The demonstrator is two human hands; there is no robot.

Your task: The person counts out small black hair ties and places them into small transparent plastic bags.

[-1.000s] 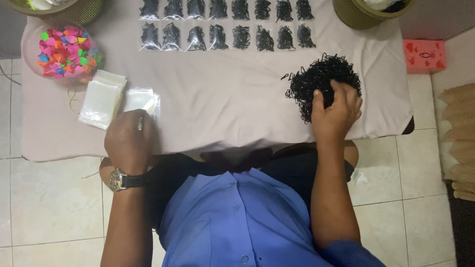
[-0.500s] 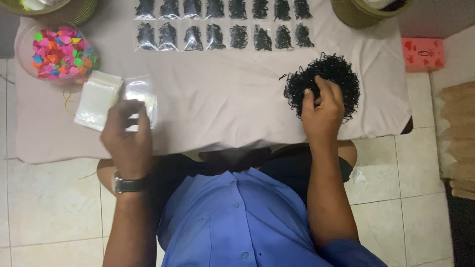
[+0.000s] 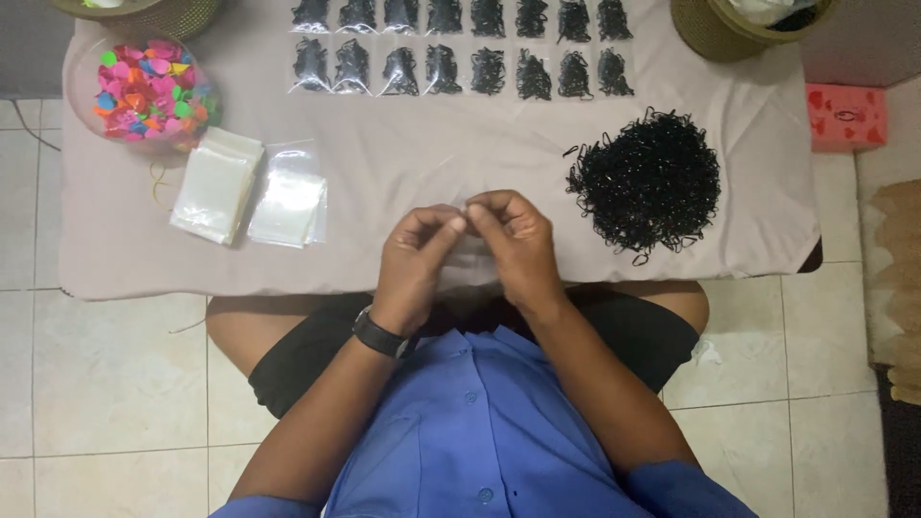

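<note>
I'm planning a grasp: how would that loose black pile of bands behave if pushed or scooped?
The black pile is likely light and floppy: thin loops, heaped loosely. A push would probably spread it, since strays already lie at its edge. Scooped, tangled loops may cling and trail.

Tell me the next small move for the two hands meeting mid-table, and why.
Probably spread the mouth of the clear bag that the left hand and right hand pinch together; it looks flat and empty, while the black band pile lies loose to the right.

tablecloth [image 3: 432,144]: matt cloth | empty bags [image 3: 216,184]: glossy clear plastic | floor [image 3: 106,384]: smooth tile
</note>
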